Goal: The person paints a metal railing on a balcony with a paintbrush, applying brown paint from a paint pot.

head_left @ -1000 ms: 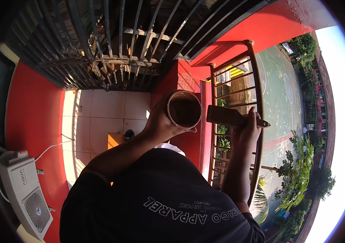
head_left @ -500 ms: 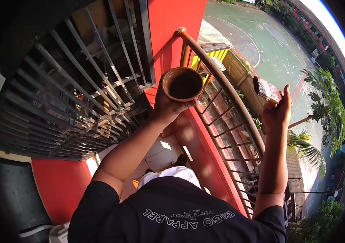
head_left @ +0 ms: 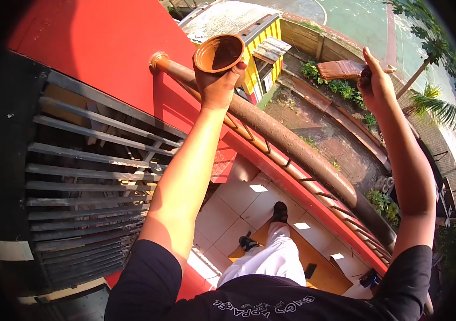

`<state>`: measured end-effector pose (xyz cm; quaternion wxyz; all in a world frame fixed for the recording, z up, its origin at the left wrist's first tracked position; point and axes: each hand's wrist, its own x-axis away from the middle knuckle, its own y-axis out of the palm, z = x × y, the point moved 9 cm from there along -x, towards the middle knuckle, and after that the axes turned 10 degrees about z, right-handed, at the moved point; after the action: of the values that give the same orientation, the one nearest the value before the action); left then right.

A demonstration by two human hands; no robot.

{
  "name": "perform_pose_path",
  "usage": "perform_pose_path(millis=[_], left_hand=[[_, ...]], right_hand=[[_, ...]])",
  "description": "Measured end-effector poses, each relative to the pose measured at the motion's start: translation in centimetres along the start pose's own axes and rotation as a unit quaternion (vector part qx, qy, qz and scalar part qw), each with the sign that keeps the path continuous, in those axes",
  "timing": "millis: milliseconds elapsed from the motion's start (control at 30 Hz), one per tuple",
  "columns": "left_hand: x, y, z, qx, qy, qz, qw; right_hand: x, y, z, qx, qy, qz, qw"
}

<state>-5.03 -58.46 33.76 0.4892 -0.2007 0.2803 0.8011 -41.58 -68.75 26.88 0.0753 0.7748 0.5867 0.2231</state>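
Observation:
My left hand [head_left: 219, 90] is wrapped around a small round brown bowl [head_left: 205, 58], raised above the end of the handrail near the red wall. The bowl is tilted toward me, with something dark brown inside it. Out to the right, over the yard below, my right hand [head_left: 376, 85] grips a wide paintbrush [head_left: 339, 69] with its thumb pointing up. The brush's reddish-brown bristles point left, apart from the bowl. Between my arms the brown metal handrail [head_left: 276, 125] slopes down to the right; neither hand touches it.
Grey slatted bars [head_left: 86, 187] stand at my left beside the red wall [head_left: 115, 59]. Below, my feet are by an orange-brown board [head_left: 321, 270] on white floor tiles [head_left: 220, 216]. Beyond the railing lie a yellow hut [head_left: 252, 75], plants and a green court [head_left: 356, 27].
My view has turned and tipped, bringing my legs and the tiled floor into sight. Both hands now appear higher in view, the bowl further left. The bowl and brush stay held.

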Motion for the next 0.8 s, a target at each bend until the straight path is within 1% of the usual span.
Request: perform_pose_path(millis=[67,133,200,233,267,333,367,400,433,467,500,533,600,633,667,733,767,800], left_hand=[[-0.2,-0.7,-0.4,-0.006,0.025,0.029,0.999],[0.1,-0.3,-0.6,-0.043,0.026,0.007,0.999],[0.3,-0.5,-0.9,-0.059,0.02,0.015,0.998],[0.3,-0.7,-1.5,-0.08,0.005,0.012,0.997],[0.5,-0.7,-1.9,-0.071,-0.027,0.013,0.997],[0.2,-2.2,-2.9,-0.15,-0.004,0.009,0.989],[0.7,-2.3,-3.3,-0.168,-0.023,0.024,0.985],[1.0,-1.7,-2.9,-0.186,-0.042,0.038,0.981],[0.9,-0.5,-2.3,-0.206,-0.019,0.024,0.978],[1.0,-1.3,-2.7,-0.24,-0.042,0.013,0.97],[1.0,-1.4,-2.9,-0.264,-0.039,0.014,0.964],[0.9,-1.5,-3.0,-0.288,-0.036,0.015,0.957],[1.2,-1.8,-3.3,-0.337,-0.066,0.01,0.939],[1.1,-1.6,-3.3,-0.353,-0.076,0.0,0.932],[1.2,-1.8,-3.5,-0.351,-0.085,-0.005,0.932],[1.1,-1.3,-3.5,-0.39,-0.086,0.021,0.916],[1.2,-1.0,-3.3,-0.412,-0.083,0.02,0.907],[1.2,-1.0,-3.2,-0.409,-0.078,0.024,0.909]], right_hand=[[-2.8,0.5,3.4,0.074,0.016,-0.006,0.997],[-4.8,1.8,6.9,0.116,0.015,-0.049,0.992],[-6.3,2.8,11.0,0.125,0.047,-0.06,0.989],[-7.0,3.1,13.0,0.135,0.061,-0.071,0.986],[-7.7,3.4,15.2,0.145,0.075,-0.084,0.983],[-9.2,3.1,20.4,0.176,0.111,-0.083,0.975],[-10.0,2.7,23.3,0.193,0.127,-0.092,0.969],[-10.5,2.3,25.9,0.201,0.144,-0.087,0.965],[-10.7,1.8,28.0,0.214,0.147,-0.074,0.963],[-10.5,1.3,30.3,0.227,0.152,-0.061,0.96],[-10.7,0.7,32.5,0.253,0.149,-0.059,0.954],[-10.5,0.0,34.1,0.308,0.148,-0.065,0.938],[-9.6,-1.5,37.0,0.308,0.161,-0.044,0.937],[-9.1,-2.6,39.0,0.284,0.182,-0.011,0.941],[-8.5,-4.3,40.7,0.294,0.19,0.031,0.936],[-6.4,-7.0,43.1,0.353,0.232,0.071,0.904],[-5.5,-8.0,43.7,0.39,0.234,0.079,0.887],[-4.3,-9.2,45.5,0.383,0.27,0.092,0.879]])
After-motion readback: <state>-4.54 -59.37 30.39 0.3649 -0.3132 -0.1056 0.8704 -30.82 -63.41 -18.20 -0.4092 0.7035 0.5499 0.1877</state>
